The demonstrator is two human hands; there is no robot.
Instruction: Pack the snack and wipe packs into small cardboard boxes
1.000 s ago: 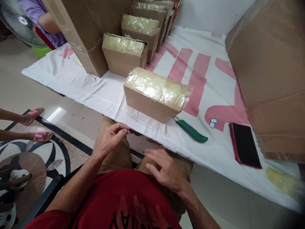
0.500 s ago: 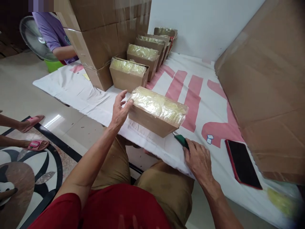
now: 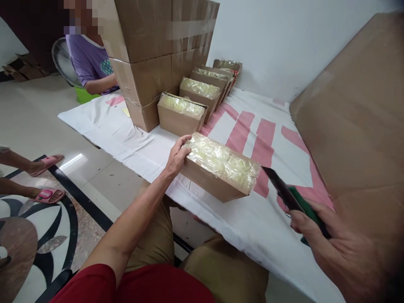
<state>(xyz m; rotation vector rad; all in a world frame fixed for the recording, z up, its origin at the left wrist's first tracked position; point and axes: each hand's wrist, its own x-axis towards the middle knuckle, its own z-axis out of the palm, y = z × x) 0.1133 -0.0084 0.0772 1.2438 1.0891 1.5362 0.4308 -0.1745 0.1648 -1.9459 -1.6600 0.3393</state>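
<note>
A cardboard box stands on the cloth-covered table in front of me, its top filled with shiny, clear-wrapped pale yellow contents. My left hand grips the near left end of this box, thumb over the top edge. To the right of the box, my right hand is closed around the green and black handle of a utility knife. The knife is raised above the cloth, and its dark tip points toward the box's right end, slightly apart from it.
Several similar filled boxes stand in a row behind, beside a tall stack of taped cartons. A large carton rises on the right. Across the table sits a person in a purple shirt, near a fan.
My right hand has lifted the utility knife from the tabletop and turned it up. My left hand has closed more firmly on the box end. The whole view has shifted slightly.
</note>
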